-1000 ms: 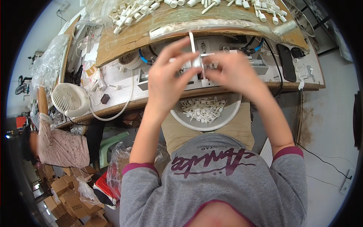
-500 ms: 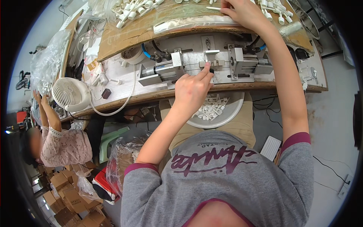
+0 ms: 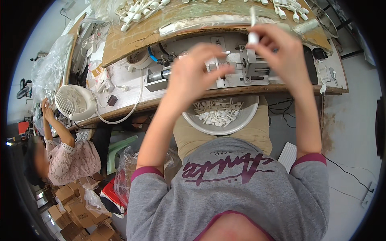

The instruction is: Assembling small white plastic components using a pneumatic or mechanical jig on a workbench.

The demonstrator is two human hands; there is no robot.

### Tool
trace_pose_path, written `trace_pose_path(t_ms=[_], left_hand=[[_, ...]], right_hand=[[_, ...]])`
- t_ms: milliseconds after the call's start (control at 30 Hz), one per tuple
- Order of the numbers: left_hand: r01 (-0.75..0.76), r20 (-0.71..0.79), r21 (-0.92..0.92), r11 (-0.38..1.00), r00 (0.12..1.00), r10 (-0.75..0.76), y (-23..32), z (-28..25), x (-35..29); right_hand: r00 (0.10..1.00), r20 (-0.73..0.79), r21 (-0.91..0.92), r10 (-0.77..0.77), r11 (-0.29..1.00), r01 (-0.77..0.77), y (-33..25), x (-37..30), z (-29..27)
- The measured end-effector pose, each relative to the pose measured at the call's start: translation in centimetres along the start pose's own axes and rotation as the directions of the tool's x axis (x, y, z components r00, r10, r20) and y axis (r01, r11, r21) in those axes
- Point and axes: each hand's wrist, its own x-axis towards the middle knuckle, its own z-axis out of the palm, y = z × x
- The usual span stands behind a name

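Over the metal clamping fixture (image 3: 234, 64) on the bench, my left hand (image 3: 191, 74) is blurred by motion, its thumb and fingers apart. Just beyond them a white capped stick (image 3: 220, 82) lies at the fixture, cap toward me; the hand does not appear to grip it. My right hand (image 3: 281, 50) is raised above the right cylinder block (image 3: 251, 66). Its thumb and fingers pinch another white capped stick (image 3: 253, 37), stem up and cap down. A round pan (image 3: 254, 114) with several similar white pieces rests on my lap, below the bench edge.
Cardboard (image 3: 124, 42) covers the back of the bench, with loose white parts (image 3: 138, 14) on it. At the left stand a small white fan (image 3: 74, 101) and a white hose (image 3: 140, 90). A co-worker (image 3: 74, 160) sits far left, near cardboard boxes (image 3: 82, 211).
My right hand has come back from the parts on the cardboard toward me, carrying a white capped stick. The left hand has lifted off the fixture and shifted left, its fingers spreading.
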Motion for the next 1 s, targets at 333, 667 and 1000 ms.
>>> trace_pose_path(t_ms=[333, 667, 1000], left_hand=[[-0.182, -0.166, 0.443, 0.878, 0.946, 0.280, -6.1, 1.0, 12.7], [0.131, -0.022, 0.108, 0.985, 0.991, -0.130, -4.3, 0.6, 13.3], [0.005, -0.198, -0.059, 0.998, 0.980, -0.017, -0.8, -3.8, 1.3]], right_hand=[[0.964, 0.095, -0.243, -0.249, 0.933, 0.265, -0.5, -8.5, 9.1], [0.963, 0.215, -0.332, -0.160, 0.916, 0.226, -0.5, -7.3, 9.5], [0.973, 0.224, 0.062, 0.054, 0.996, -0.069, -2.4, 0.5, 4.9]])
